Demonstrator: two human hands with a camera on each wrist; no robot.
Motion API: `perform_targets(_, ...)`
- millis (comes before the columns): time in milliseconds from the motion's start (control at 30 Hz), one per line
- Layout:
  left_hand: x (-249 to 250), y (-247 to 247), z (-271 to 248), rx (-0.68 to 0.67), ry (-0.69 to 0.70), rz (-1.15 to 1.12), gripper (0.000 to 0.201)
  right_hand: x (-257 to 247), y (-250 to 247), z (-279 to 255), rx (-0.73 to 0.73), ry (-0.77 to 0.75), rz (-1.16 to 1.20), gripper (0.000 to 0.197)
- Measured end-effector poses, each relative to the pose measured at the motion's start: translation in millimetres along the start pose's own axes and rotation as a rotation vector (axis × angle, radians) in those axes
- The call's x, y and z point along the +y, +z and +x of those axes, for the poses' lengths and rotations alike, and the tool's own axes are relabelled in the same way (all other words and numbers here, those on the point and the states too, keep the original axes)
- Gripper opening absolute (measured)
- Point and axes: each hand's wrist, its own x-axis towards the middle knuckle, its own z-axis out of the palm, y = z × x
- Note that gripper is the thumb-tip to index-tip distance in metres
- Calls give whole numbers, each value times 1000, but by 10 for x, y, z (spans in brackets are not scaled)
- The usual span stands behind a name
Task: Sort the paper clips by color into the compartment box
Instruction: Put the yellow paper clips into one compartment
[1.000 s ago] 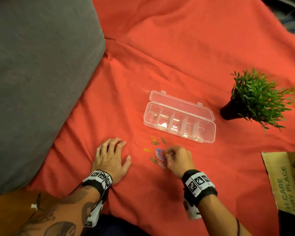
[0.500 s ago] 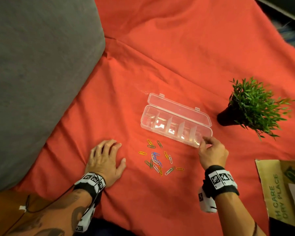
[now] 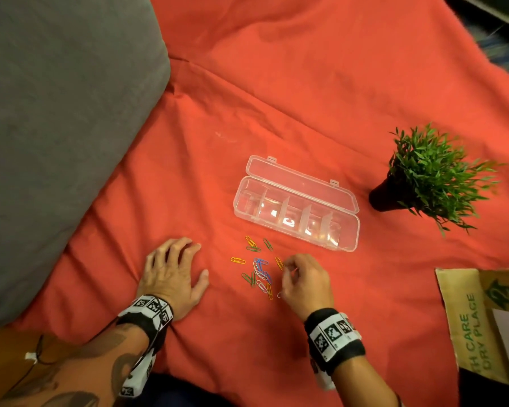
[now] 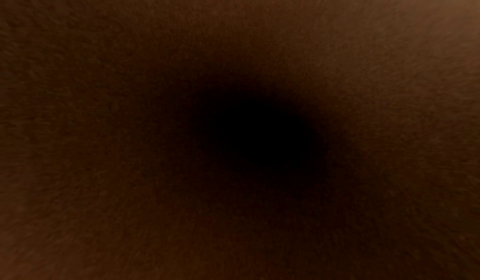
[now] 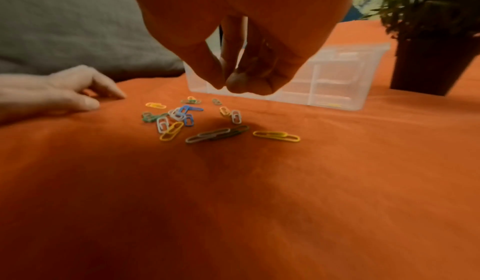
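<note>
Paper clips (image 3: 257,268) scattered on the red cloth (image 3: 306,83) near the open box (image 3: 353,230): likely light, thin, slippery wire, best pinched at a loop end; right hand (image 3: 304,282) hovers with fingertips bunched, apparently empty, left hand (image 3: 171,271) lies flat.

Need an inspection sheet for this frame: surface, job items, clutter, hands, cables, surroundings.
Surface: red cloth, creased.
Job's things: clear compartment box, lid open, one yellow clip visible inside in the right wrist view; paper clips loose in front of it, yellow, green, blue, white.
Clutter: potted plant right of box; cardboard at right edge.
Hands: left hand flat on cloth; right hand over the clips, fingertips together, a hold not visible.
Cables: thin black cable along left forearm.
Surroundings: grey cushion at left.
</note>
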Motion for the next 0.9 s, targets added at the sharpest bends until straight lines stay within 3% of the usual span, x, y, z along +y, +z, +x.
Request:
perform_targets(133, -3, 0, 7, -8, -5, 6, 62, -97, 141, 78, -78, 3, -124, 9)
perform_targets(267, -5, -3, -6, -14, -7, 7, 62, -178, 251, 84, -194, 55, -229, 19)
perform_targets(567, -1, -9, 5, -12, -7, -9, 63, -256, 229, 9, -241, 88, -123, 21)
perform_targets(667, -2, -10, -1, -13, -9, -8, 63, -236, 63, 43, -143, 103, -20, 15)
perform_targets(800, 0, -14, 10, -23, -8, -5, 62, -128, -418, 240, 189, 200, 143, 13)
perform_targets(900, 1, -15, 13, -26, -12, -8, 61, -2, -820, 404, 324, 198, 109, 11)
